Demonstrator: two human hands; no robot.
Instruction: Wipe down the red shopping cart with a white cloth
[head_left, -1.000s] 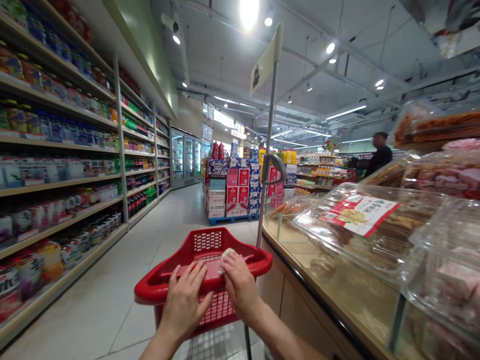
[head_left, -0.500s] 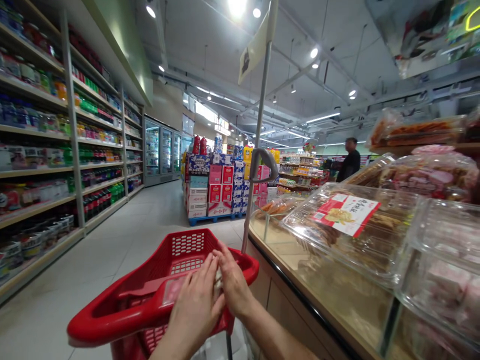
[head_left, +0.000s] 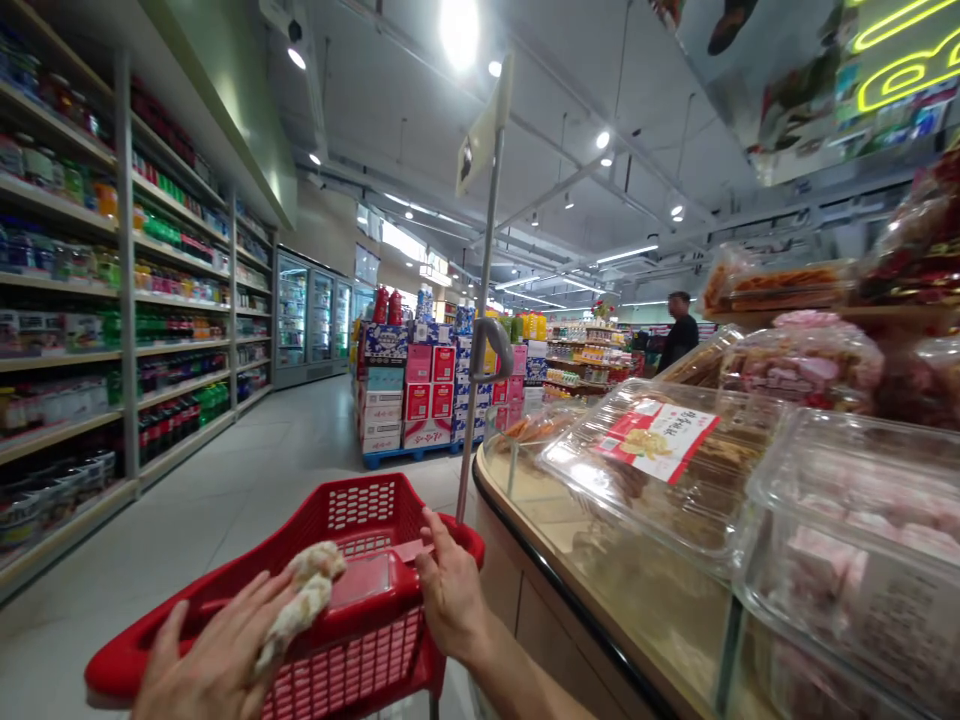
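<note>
A red shopping cart (head_left: pixel 352 610) stands in front of me, its mesh basket and broad handle rim showing. My left hand (head_left: pixel 217 645) is over the left part of the handle, back upward, fingers stretched out. A cream-white, lumpy, crumpled thing (head_left: pixel 311 585) lies along its inner side, apparently held by the hidden thumb; I cannot tell what it is. My right hand (head_left: pixel 454 585) is open at the right end of the handle, fingers extended and pointing up, with nothing seen in it. Whether it touches the rim is unclear.
To the right runs a glass-edged counter (head_left: pixel 600 620) bearing clear plastic food boxes (head_left: pixel 645 450). A metal pole with a grey handle (head_left: pixel 491 350) rises beside the cart. Ahead stand stacked cartons (head_left: pixel 427 390) on a blue pallet; shelves of bottles (head_left: pixel 180 300) line the left. A person (head_left: pixel 679 335) stands beyond the counter.
My hands were together over the cart handle and have parted. The left moved left and down with the pale lumpy thing, now uncovered; the right stayed at the right end. The view shifted slightly right.
</note>
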